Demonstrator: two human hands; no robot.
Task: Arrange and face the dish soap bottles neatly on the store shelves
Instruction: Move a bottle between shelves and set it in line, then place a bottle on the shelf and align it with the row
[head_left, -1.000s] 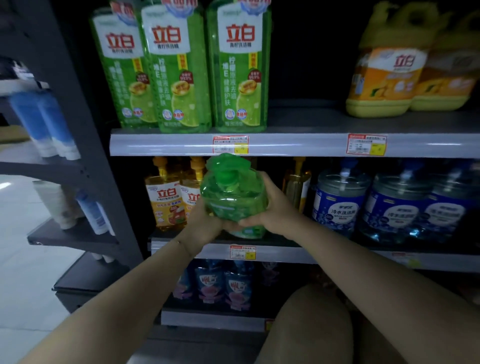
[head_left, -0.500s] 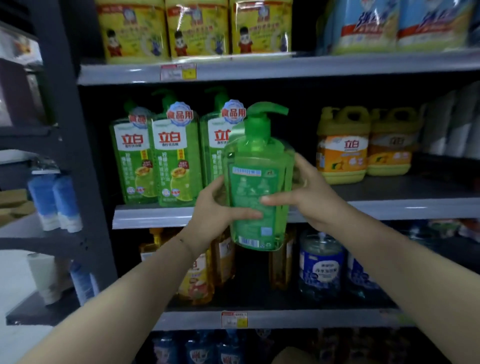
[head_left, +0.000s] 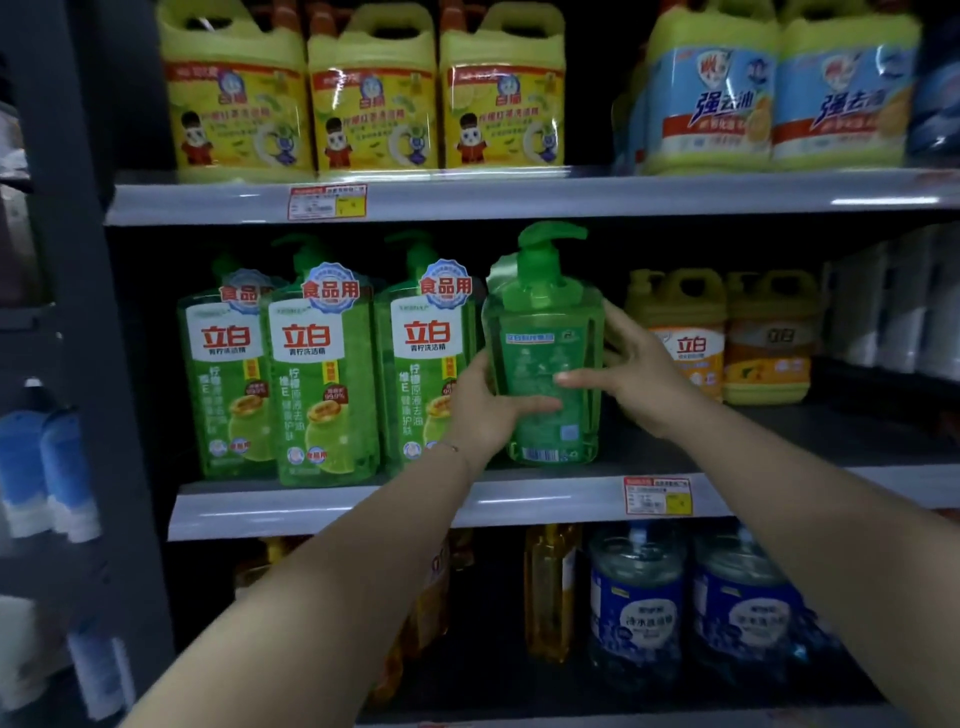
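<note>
A green pump bottle of dish soap (head_left: 545, 332) stands on the middle shelf (head_left: 519, 499) with its back label toward me, just right of three green bottles (head_left: 311, 384) that show their front labels. My left hand (head_left: 488, 410) grips its lower left side, thumb across the back label. My right hand (head_left: 639, 369) holds its right side, thumb on the front and fingers spread behind it. The bottle's base sits at the shelf surface.
Two orange-labelled yellow jugs (head_left: 722, 338) stand to the right on the same shelf, with a gap between them and the held bottle. Yellow jugs (head_left: 363, 93) and blue-labelled packs (head_left: 779, 98) fill the top shelf. Amber bottles (head_left: 550, 592) and blue jugs (head_left: 691, 608) sit below.
Both hands lifted the green bottle from the lower shelf level up and set it on the middle shelf beside the three green bottles. The view tilted upward.
</note>
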